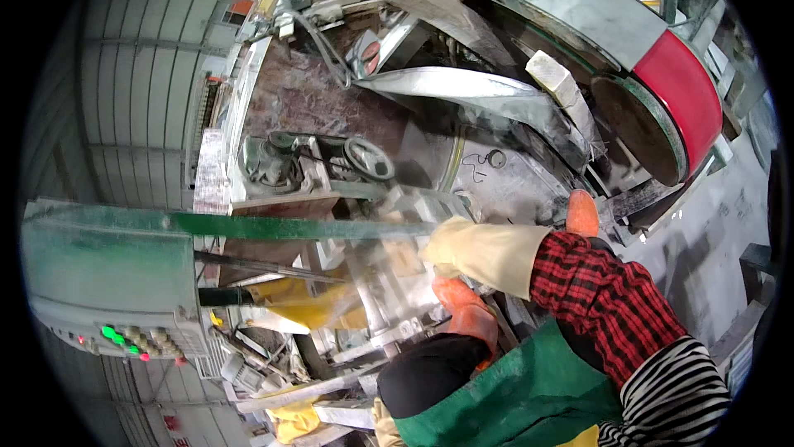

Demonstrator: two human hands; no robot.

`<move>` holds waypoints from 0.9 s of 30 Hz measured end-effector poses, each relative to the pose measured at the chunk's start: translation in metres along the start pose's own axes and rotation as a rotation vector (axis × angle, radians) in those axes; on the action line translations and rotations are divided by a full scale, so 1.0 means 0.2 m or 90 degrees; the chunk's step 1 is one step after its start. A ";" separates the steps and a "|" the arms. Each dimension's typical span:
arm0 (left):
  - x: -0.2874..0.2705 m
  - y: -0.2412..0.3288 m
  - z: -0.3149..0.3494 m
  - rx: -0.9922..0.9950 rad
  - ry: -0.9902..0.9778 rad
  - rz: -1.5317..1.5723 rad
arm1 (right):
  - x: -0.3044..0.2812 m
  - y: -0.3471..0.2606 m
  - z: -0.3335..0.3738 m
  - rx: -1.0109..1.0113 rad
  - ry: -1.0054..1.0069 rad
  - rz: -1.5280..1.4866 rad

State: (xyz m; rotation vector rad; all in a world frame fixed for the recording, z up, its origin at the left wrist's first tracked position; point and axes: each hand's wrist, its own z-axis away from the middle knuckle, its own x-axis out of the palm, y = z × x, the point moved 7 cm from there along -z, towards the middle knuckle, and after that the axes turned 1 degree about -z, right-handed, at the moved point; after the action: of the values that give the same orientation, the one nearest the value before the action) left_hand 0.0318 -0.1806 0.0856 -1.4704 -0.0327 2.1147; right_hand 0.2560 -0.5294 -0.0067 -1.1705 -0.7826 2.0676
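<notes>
My right hand (475, 253), in a cream rubber glove, reaches in from the lower right. Its fingers are curled at the right end of a long green metal bar (314, 228); what they hold, if anything, is hidden. A red-and-black checked cover (608, 298) wraps that forearm above a striped sleeve (678, 389). At the lower edge, beside my black-clad knee (434, 372), a bit of cream glove shows, likely my left hand (386, 426); its fingers are out of sight. Below the right glove lie blurred pale metal machine parts (389, 282).
A green control cabinet (107, 269) with lit buttons stands at left. Behind are a belt-and-pulley motor (368, 159), curved sheet metal (463, 83) and a large machine with a red end (682, 104). My orange boots (583, 214) and green apron (513, 389) show below.
</notes>
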 end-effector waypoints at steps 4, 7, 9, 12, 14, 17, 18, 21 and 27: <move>0.00 -0.17 -0.02 0.077 -0.003 0.091 | 0.04 0.02 -0.01 -0.088 -0.064 0.097; -0.01 -0.38 -0.03 -0.008 0.061 0.156 | 0.06 -0.05 0.09 -0.214 -0.025 0.213; -0.13 -0.46 -0.12 -0.033 0.174 0.160 | 0.11 -0.04 0.08 -0.251 -0.012 0.068; -0.29 -0.50 -0.41 -0.102 0.314 0.230 | 0.26 -0.03 -0.04 -0.304 -0.021 -0.169; -0.56 -0.28 -0.59 0.048 0.383 0.184 | 0.41 -0.18 0.06 -0.197 -0.195 -0.603; -0.73 0.05 -0.94 0.258 0.369 0.039 | 0.35 -0.31 0.24 -0.176 -0.180 -0.763; -0.79 0.18 -1.01 0.337 0.425 -0.017 | 0.30 -0.36 0.29 -0.206 -0.135 -0.775; -0.83 0.28 -1.14 0.426 0.438 0.201 | 0.25 -0.44 0.27 -0.267 -0.076 -0.817; -0.84 0.28 -1.14 0.420 0.492 0.149 | 0.22 -0.35 0.18 -0.206 -0.013 -0.731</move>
State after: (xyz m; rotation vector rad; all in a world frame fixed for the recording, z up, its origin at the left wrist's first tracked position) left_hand 0.2476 -0.3698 0.1203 -1.7773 1.0510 1.3497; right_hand 0.2225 -0.4598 0.0383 -0.5702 -1.4020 1.0091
